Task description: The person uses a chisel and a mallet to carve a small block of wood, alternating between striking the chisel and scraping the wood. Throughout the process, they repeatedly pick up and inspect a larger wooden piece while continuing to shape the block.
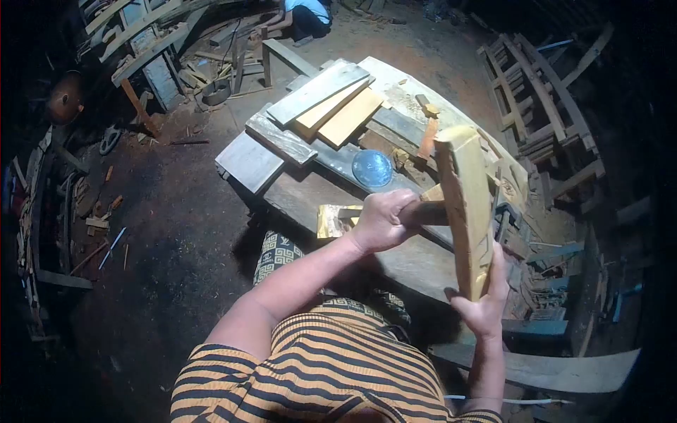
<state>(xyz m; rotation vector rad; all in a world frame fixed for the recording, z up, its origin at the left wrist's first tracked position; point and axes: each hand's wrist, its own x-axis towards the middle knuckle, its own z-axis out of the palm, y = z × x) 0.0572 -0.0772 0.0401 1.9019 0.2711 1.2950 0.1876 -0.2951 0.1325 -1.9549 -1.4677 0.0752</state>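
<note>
My left hand (pixel 384 220) is wrapped round a thick brown wooden handle (pixel 429 213). The far end of the handle meets or passes behind a long yellow wooden piece (pixel 465 211), which stands on end over the workbench. Low on that piece, my right hand (pixel 485 304) grips it, thumb on the near side and fingers along the right edge. A pale yellow block (pixel 331 221) lies on the bench just left of my left hand. Behind the hands is a round bluish disc (pixel 372 168).
Stacked boards (pixel 321 92) cover the back left of the workbench (pixel 303 199). Wooden frames (pixel 543 92) lie at the right, and a curved plank (pixel 564 372) is at the lower right. Another person (pixel 307 17) crouches at the top among timber. Scraps litter the floor at the left.
</note>
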